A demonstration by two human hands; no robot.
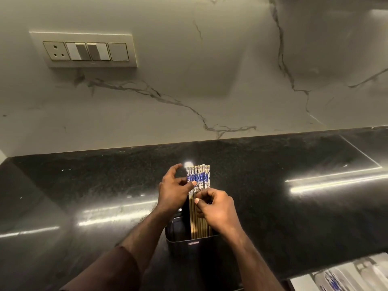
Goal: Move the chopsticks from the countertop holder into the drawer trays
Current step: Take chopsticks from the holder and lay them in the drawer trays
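Several wooden chopsticks [199, 179] with blue-and-white patterned tops stand upright in a black holder [180, 243] near the front of the black countertop. My left hand [173, 191] touches the bundle's left side, thumb pressed on the patterned part, index finger raised. My right hand [218, 208] pinches the wooden shafts from the right, just above the holder's rim. The lower ends of the chopsticks are hidden inside the holder.
The glossy black countertop [294, 196] runs to a marble wall with a switch panel [86, 50] at the upper left. At the bottom right corner an open drawer tray [344, 276] shows white compartments with blue-patterned items inside.
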